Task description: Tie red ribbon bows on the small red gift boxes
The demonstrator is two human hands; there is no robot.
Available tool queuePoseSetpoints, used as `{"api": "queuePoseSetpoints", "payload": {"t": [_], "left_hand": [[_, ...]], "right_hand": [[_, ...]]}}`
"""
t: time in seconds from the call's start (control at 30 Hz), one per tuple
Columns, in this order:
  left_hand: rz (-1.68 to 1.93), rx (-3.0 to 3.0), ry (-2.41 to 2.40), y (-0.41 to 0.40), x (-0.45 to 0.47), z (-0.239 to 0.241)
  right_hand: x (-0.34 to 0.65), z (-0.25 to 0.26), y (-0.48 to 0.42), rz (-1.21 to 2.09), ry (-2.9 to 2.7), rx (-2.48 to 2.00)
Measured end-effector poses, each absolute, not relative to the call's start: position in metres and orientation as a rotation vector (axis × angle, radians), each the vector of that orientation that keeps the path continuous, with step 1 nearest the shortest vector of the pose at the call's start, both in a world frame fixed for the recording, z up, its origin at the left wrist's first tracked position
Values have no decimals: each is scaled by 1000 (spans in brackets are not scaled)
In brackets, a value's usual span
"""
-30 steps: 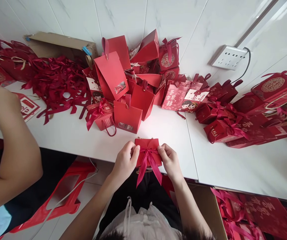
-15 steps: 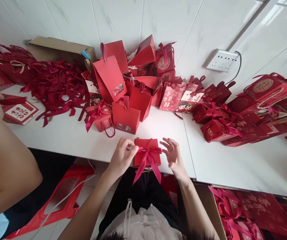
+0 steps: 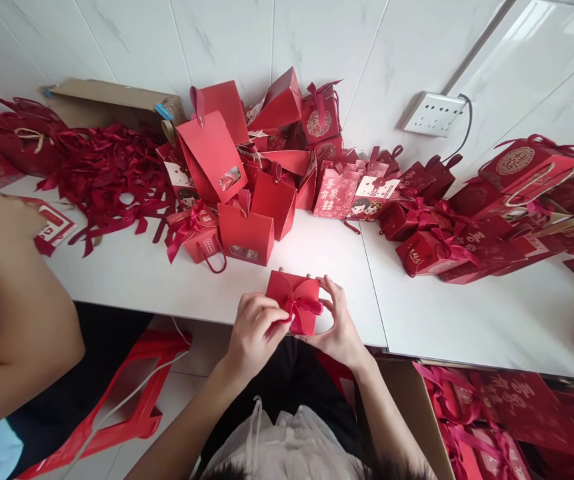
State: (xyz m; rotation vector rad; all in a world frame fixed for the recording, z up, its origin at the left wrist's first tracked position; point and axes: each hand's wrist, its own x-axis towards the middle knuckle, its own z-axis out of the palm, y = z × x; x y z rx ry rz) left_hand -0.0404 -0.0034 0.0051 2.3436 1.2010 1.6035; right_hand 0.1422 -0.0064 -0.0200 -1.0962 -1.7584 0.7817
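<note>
A small red gift box (image 3: 281,285) sits at the table's front edge before me. Across its top runs a dark pink ribbon (image 3: 309,306) gathered in a bow, its loop pointing right. My left hand (image 3: 255,328) is closed, thumb and fingers pinching the ribbon near the knot. Around the right side of the box curves my right hand (image 3: 341,328), fingers at the far corner and thumb at the near edge. The ribbon's tails are mostly hidden by my left hand.
Red gift boxes (image 3: 245,230) are piled behind, with a ribbon heap (image 3: 111,167) and a cardboard box (image 3: 111,100) to their left. More boxes (image 3: 429,252) stand right. A full carton (image 3: 511,413) lies below. A co-worker's arm (image 3: 31,300) is at left.
My left hand has moved right onto the bow and pinches the ribbon. My right hand has closed in on the box's side. The co-worker's hand has shifted over the box at left.
</note>
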Motion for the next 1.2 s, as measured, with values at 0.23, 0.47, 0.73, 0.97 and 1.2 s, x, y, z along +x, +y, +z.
{"api": "queuePoseSetpoints", "payload": {"t": [0.23, 0.47, 0.73, 0.97, 1.2], "left_hand": [[1869, 2403, 1048, -14, -27, 21], [1871, 2430, 896, -13, -16, 38], [1725, 1864, 916, -3, 5, 46], [1036, 1328, 1138, 54, 25, 6], [646, 2552, 539, 28, 99, -47]], "right_hand": [[150, 9, -18, 558, -1726, -972], [163, 24, -31, 453, -1690, -965], [183, 36, -53, 365, -1700, -1129], [228, 13, -88, 435, -1094, -1310], [266, 21, -130, 712, -692, -1226]]}}
